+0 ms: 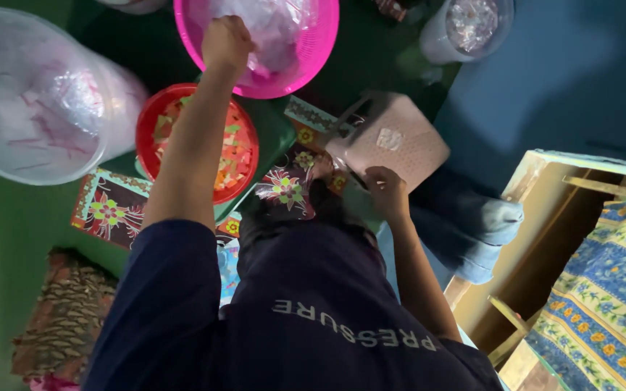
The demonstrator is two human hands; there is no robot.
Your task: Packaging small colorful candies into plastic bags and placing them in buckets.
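Left hand (227, 42) closed on clear plastic bags (273, 29) in the pink basket (313, 61) (top centre); right hand (385, 192) grip indeterminate. Risk: snagged bags may tip the basket.

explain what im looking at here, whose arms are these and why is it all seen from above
There is no machine here. A person wears a camera on the head, so this one picture looks straight down over their dark blue shirt at their own two bare arms.

The left hand reaches into a pink basket that holds clear plastic bags. Whether its fingers have closed on one cannot be told. The right hand rests at the edge of a flat pinkish device, perhaps a small scale.

Around them, on a green floor: a red bowl of small colourful pieces, a flowered mat, a big clear plastic tub and a white tub. A wooden frame with patterned cloth stands at the right.
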